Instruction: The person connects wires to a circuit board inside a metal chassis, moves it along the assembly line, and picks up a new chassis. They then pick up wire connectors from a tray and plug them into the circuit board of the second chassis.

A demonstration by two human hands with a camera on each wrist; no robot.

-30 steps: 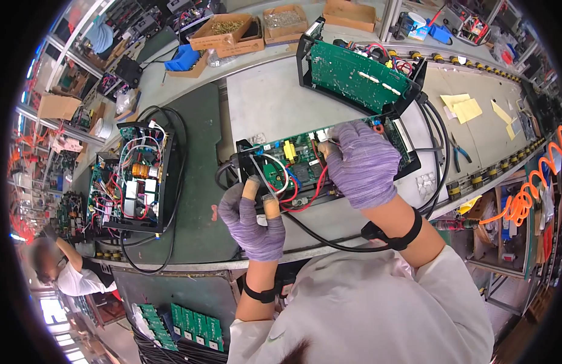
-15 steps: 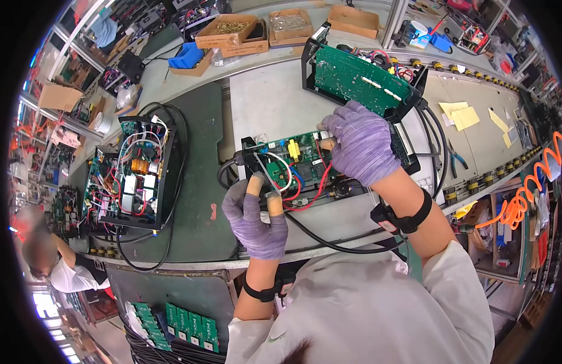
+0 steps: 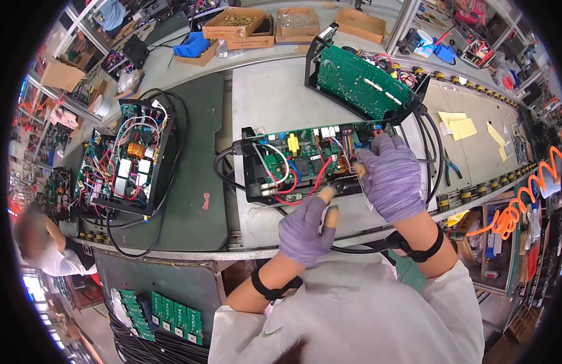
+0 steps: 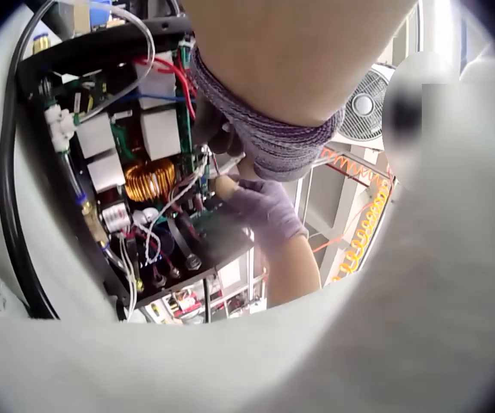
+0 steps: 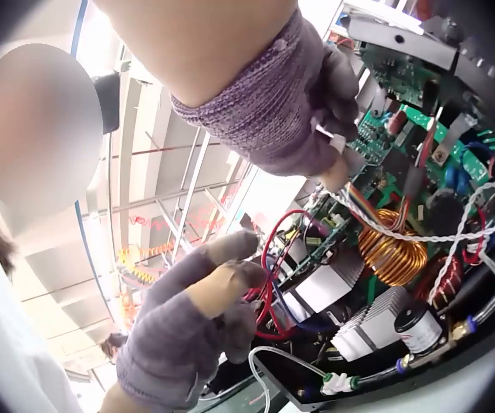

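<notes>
An opened electronics unit (image 3: 305,159) lies before me, with a green circuit board, red and white wires and a copper-wound coil (image 5: 392,247). My right hand (image 3: 393,176), in a purple glove with bare fingertips, is over the unit's right end. Its thumb and fingers pinch a small white connector (image 5: 332,138); twisted white wires (image 5: 402,234) run from there across the coil. At the unit's front edge is my left hand (image 3: 306,233), gloved the same way, with thumb and forefinger extended apart and nothing between them.
Behind stands a second unit, its green board (image 3: 360,82) facing me. A third open unit (image 3: 132,161) sits on the dark green mat (image 3: 199,182) at left. Black cables (image 3: 435,133) loop near the right hand. Pliers (image 3: 452,168) and yellow papers (image 3: 460,126) lie at right.
My right hand has moved right along the unit, uncovering the board's middle. The left hand has shifted right from the unit's left end to the middle of its front edge.
</notes>
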